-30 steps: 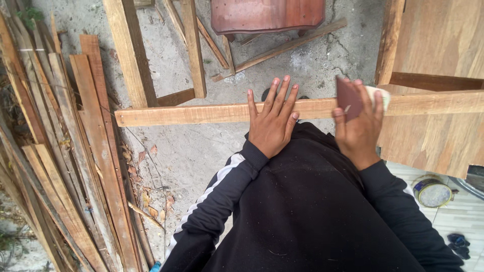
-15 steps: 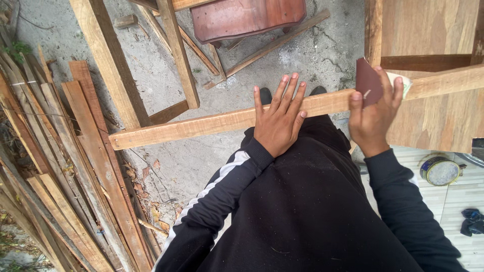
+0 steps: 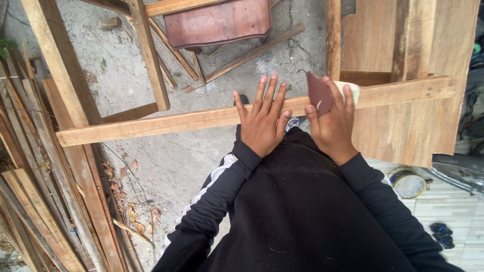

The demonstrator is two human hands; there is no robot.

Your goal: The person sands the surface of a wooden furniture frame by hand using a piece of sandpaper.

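Wooden batten (image 3: 151, 123): spans the wide board's (image 3: 403, 131) near edge. Left hand (image 3: 262, 123): flat, fingers spread, pinning it. Right hand (image 3: 333, 126): clamped on sandpaper (image 3: 318, 93). Risk: the unsupported left end may tip if the pinning pressure slackens.

My black long-sleeved track top fills the lower half of the view, its knit fabric dusted all over with pale specks and a few stray light fibres. A broad white stripe runs down the outside of my left sleeve (image 3: 212, 189), from the ribbed cuff at the wrist towards the elbow, edged by a thinner white line beside it. My right sleeve (image 3: 388, 206) shows plain black, with no stripe visible from this angle, and ends in the same snug ribbed cuff. Both my left hand (image 3: 262, 123) and right hand (image 3: 333, 128) are bare, without gloves, rings or a watch, and my fingernails are short.
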